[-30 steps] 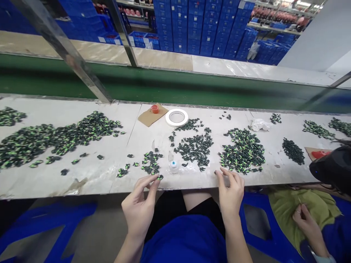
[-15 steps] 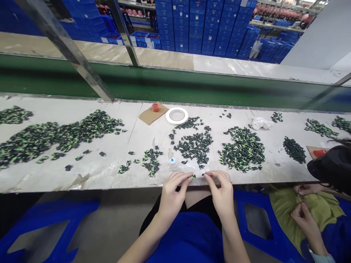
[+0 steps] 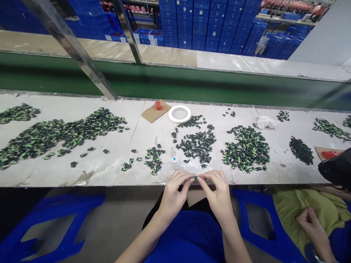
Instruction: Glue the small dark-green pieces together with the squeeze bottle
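Observation:
My left hand [image 3: 175, 193] and my right hand [image 3: 216, 193] meet at the front edge of the white worktable [image 3: 109, 171]. Their fingertips pinch together a small black-and-green part [image 3: 195, 178]. Just beyond them stands a small white glue bottle with a blue tip [image 3: 174, 162]. A pile of dark parts [image 3: 199, 144] lies behind the bottle. A pile of black-and-green parts [image 3: 246, 149] lies to its right, and a smaller cluster [image 3: 154, 159] to its left.
A white tape ring [image 3: 179, 114] and a red cap on cardboard [image 3: 157, 106] sit further back. Large green-black heaps [image 3: 55, 133] spread across the left. A crumpled white tissue [image 3: 265, 122] lies right. Another person's hand [image 3: 311, 224] rests on green cloth at lower right. A green conveyor belt [image 3: 175, 82] runs behind.
My left hand came from the left cluster with a part and my right hand from the right pile; both have closed together at the table's edge, fingertips now touching on the part.

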Available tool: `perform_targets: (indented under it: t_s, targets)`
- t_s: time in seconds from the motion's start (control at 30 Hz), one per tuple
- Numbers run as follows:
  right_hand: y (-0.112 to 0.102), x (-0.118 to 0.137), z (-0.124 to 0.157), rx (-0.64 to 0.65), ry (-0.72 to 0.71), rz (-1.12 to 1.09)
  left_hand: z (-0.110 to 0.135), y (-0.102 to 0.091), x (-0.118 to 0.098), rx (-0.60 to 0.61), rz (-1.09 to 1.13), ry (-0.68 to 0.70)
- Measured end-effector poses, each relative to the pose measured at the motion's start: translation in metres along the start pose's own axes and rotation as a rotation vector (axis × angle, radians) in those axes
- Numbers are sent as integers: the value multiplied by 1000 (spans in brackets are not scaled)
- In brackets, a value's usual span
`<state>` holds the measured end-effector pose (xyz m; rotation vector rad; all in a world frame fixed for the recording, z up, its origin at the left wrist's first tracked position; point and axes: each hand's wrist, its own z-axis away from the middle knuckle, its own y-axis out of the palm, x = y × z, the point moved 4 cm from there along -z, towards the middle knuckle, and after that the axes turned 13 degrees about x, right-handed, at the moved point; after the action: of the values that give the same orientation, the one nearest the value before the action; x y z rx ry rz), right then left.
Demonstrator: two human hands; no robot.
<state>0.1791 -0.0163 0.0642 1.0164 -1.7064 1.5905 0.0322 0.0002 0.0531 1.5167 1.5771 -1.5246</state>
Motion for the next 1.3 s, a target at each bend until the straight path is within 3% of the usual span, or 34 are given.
perform_targets:
  t_s: [0.4, 0.63, 0.83, 1.13, 1.3]
  targets:
    - [-7, 14, 2, -6, -132, 72, -8, -10, -7, 137, -30, 197]
    - [-8, 13, 5, 23, -148, 113, -9, -7, -11, 156, -20, 151]
    - [-8, 6, 7, 124, -167, 132, -10, -5, -14, 236, -24, 154]
    - [-7, 5, 3, 170, -227, 109, -7, -3, -9, 237, 29, -66]
    - [-4, 1, 3, 151, -233, 89, -3, 1, -10, 190, 28, -110]
